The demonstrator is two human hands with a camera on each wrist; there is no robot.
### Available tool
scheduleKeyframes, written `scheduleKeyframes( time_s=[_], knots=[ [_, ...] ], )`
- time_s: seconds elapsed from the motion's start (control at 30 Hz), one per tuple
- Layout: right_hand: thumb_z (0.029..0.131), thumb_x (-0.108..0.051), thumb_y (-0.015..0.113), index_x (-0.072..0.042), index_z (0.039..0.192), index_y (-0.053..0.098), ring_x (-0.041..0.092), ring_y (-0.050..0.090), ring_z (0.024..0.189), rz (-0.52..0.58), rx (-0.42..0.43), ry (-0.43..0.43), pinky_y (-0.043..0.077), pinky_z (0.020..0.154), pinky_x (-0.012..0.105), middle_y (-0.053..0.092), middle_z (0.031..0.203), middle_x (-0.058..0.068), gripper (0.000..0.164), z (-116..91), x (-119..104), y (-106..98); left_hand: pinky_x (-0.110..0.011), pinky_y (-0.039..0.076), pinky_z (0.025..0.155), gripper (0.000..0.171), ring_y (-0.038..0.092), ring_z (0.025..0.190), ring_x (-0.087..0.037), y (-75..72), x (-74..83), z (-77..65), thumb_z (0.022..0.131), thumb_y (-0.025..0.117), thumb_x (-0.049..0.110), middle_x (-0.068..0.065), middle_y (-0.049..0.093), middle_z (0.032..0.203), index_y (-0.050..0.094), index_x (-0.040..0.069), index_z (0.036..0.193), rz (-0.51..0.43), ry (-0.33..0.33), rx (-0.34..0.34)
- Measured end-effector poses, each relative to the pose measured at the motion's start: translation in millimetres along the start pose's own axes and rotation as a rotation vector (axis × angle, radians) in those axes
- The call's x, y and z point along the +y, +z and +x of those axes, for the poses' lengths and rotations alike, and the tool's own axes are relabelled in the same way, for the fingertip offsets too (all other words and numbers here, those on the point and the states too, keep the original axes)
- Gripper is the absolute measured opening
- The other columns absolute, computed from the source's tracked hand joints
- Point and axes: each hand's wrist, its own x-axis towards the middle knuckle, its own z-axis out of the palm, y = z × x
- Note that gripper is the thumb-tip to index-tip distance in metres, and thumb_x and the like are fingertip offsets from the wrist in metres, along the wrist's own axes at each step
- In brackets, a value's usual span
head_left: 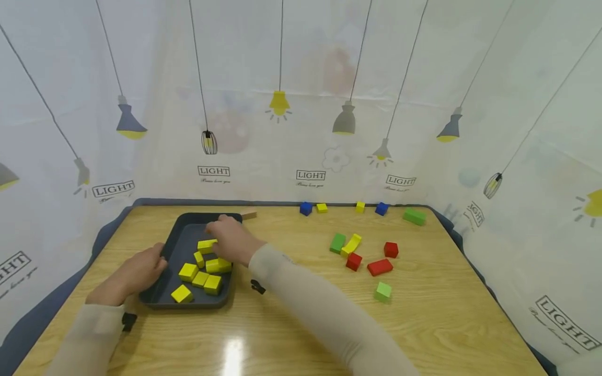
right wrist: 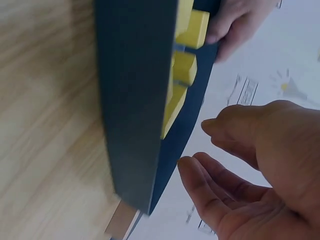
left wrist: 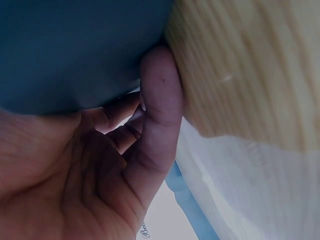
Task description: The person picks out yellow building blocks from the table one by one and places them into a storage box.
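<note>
A dark rectangular tray (head_left: pixel 185 237) lies on the left of the table, with several yellow blocks (head_left: pixel 188 272) mostly in its near half. My left hand (head_left: pixel 141 271) grips the tray's left side; in the left wrist view, fingers (left wrist: pixel 162 95) curl against the tray's outer wall (left wrist: pixel 75 60) close to the tabletop. Over the tray's right side hovers my right hand (head_left: pixel 232 237). The right wrist view shows its thumb and loosely bent fingers (right wrist: pixel 197 185) apart, holding nothing, beside yellow blocks (right wrist: pixel 185 67) inside the tray. My right hand partly hides the blocks in the head view.
A brown wooden piece (head_left: pixel 249 214) lies by the tray's far right corner. Right of centre are red blocks (head_left: pixel 380 267), green blocks (head_left: pixel 337 243) and a curved yellow block (head_left: pixel 351 244). Blue blocks (head_left: pixel 306 208) and small yellow ones (head_left: pixel 360 207) line the back edge.
</note>
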Motion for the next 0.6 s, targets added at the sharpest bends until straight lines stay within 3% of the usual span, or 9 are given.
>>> scheduleKeyframes(
  time_s=[0.17,0.6],
  knots=[
    [0.113,-0.014,0.075,-0.011,0.148,0.078,0.02,0.073,0.131,0.032,0.039,0.063,0.062,0.112,0.027,0.079,0.145,0.006,0.035,-10.2,26.5,-7.1,-0.074,0.06,0.104,0.053,0.073,0.12,-0.058,1.2,0.0,1.0,0.112,0.051,0.009,-0.051,0.065,0.142,0.046,-0.028,0.151,0.002,0.0,0.0],
    [0.113,-0.016,0.074,-0.007,0.149,0.077,0.029,0.073,0.125,0.059,0.117,0.224,0.066,0.106,0.045,0.075,0.145,0.016,0.037,-38.6,105.1,-25.0,-0.073,0.06,0.105,0.054,0.073,0.117,-0.054,0.3,2.8,1.3,0.113,0.051,0.01,-0.051,0.064,0.142,0.044,-0.028,0.151,0.017,-0.027,-0.013]
  ],
)
